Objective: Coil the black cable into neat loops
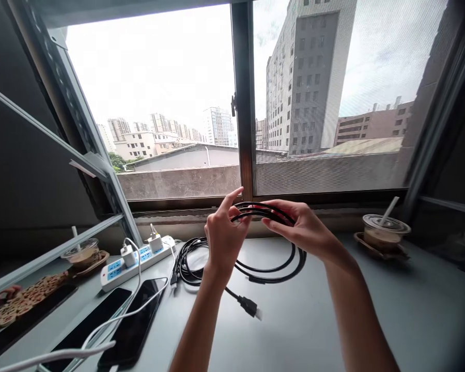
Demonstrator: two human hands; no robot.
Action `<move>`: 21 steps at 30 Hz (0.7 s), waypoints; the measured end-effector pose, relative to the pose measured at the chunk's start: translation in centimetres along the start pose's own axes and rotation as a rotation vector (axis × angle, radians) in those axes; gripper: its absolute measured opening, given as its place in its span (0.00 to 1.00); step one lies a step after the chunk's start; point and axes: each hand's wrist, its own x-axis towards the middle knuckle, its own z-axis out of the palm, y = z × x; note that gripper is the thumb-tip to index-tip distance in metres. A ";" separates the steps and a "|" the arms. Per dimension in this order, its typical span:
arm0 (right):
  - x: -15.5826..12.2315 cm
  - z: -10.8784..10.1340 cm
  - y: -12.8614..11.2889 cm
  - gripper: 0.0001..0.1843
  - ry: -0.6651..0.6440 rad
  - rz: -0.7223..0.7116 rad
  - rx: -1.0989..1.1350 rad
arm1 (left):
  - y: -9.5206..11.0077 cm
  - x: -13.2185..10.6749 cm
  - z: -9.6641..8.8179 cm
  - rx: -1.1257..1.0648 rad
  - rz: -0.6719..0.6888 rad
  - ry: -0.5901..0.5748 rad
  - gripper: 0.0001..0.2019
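Note:
Both my hands are raised above a grey table (333, 310), holding a coiled black cable (273, 268). My left hand (222, 235) pinches the coil's top, index finger pointing up. My right hand (302, 227) grips the same loops from the right, fingers closed over them. The coil hangs down toward the table. One end with a black plug (250, 306) dangles below my left wrist. A second bundle of black cable (188, 258) lies on the table to the left.
A white and blue power strip (135, 261) with chargers lies at left. Two dark phones (139, 320) rest beside it on white leads. Iced drinks stand at far right (385, 232) and left (81, 253). A metal shelf frame (96, 165) rises at left; a window is behind.

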 end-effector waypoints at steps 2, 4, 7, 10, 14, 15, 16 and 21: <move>0.1 -0.4 0.3 0.14 0.167 -0.014 -0.173 | -0.3 0.1 0.1 -0.036 -0.018 -0.028 0.28; 0.2 -0.5 0.6 0.13 0.273 -0.028 -0.298 | -0.5 0.2 0.2 -0.102 -0.022 -0.077 0.29; 0.4 -0.4 1.0 0.13 0.304 0.004 -0.375 | -0.2 0.0 0.4 -0.222 -0.005 -0.131 0.27; 0.6 -0.2 1.3 0.14 0.283 0.070 -0.404 | 0.6 -0.7 0.9 -0.341 0.021 -0.177 0.23; 0.7 -0.3 1.8 0.15 0.200 0.169 -0.269 | 1.7 -1.7 1.4 -0.434 0.029 -0.162 0.16; 0.7 -0.6 1.9 0.17 0.183 0.183 -0.189 | 1.9 -1.9 1.4 -0.464 0.020 -0.151 0.15; 0.7 -0.9 2.1 0.20 0.179 0.193 -0.106 | 2.2 -2.0 1.3 -0.503 0.004 -0.144 0.15; 0.5 -3.1 2.1 0.29 0.292 0.213 0.177 | 2.5 -1.5 0.2 -0.711 -0.152 -0.158 0.08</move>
